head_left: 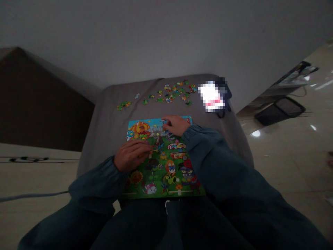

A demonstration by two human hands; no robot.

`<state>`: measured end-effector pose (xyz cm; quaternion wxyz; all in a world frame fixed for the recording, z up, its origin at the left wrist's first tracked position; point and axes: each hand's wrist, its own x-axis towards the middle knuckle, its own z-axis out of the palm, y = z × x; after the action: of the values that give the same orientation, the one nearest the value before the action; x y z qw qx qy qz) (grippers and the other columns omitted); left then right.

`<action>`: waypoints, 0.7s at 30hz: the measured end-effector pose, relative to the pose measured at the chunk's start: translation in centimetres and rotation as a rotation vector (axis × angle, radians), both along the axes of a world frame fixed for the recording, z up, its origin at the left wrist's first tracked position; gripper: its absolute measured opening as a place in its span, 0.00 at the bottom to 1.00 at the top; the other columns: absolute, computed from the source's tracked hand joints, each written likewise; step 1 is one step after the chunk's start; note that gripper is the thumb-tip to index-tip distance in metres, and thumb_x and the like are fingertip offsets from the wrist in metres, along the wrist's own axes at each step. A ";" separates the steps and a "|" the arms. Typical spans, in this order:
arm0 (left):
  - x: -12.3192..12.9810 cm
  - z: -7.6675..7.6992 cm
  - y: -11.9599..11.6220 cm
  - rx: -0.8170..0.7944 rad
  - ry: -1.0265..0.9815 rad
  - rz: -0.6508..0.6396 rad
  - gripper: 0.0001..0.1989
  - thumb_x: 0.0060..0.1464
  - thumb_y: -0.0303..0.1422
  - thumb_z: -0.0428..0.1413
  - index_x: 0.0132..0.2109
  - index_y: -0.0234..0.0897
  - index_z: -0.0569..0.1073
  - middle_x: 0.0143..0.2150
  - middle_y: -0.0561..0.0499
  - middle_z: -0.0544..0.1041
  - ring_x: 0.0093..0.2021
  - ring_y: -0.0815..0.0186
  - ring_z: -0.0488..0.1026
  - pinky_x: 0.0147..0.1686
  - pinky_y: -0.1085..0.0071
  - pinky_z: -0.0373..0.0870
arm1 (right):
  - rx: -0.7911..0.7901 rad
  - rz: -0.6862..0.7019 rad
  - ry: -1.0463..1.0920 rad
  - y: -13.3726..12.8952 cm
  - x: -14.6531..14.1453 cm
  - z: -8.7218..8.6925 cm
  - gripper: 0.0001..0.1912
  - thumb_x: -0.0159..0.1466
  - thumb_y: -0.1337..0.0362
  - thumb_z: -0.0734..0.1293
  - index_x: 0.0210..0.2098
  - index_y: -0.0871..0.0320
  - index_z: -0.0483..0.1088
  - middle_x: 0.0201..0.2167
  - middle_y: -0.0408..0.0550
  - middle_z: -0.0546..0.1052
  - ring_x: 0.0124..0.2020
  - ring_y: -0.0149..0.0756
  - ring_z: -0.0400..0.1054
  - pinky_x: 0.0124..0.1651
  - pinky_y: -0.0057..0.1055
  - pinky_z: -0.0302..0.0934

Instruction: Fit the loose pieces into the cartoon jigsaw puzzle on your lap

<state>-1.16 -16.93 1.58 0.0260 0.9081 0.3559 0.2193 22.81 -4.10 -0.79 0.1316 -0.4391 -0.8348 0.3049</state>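
Both hands are working right over the jigsaw puzzle [162,170], lying flat on a grey cloth [111,118], its near edge up against the person's dark trousers [166,222]. The left hand [131,156] hovers over the middle of the picture, fingers curled together, and whether a piece is pinched in there, I can't tell! The right hand [176,125] is well apart at the top edge, fingertips down on the puzzle, and again, no telling if it's gripping anything. Beyond them, loose puzzle pieces [169,93] are scattered across the cloth, with a pixelated blur [212,97] at the far corner. Off to the right, a black bin [279,111] sits on the tiled floor [286,163].
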 end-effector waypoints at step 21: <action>1.3 -1.1 -0.9 0.181 0.159 -0.007 0.10 0.62 0.30 0.55 0.49 0.43 0.77 0.42 0.52 0.83 0.44 0.61 0.79 0.41 0.64 0.74 | 0.033 0.028 -0.047 -0.1 0.0 0.1 0.19 0.67 0.62 0.65 0.56 0.58 0.70 0.40 0.48 0.80 0.41 0.37 0.72 0.45 0.31 0.61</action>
<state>0.16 -17.79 0.50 -0.0836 0.9224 0.3325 0.1777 22.84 -4.20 -0.72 0.1151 -0.4320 -0.8487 0.2825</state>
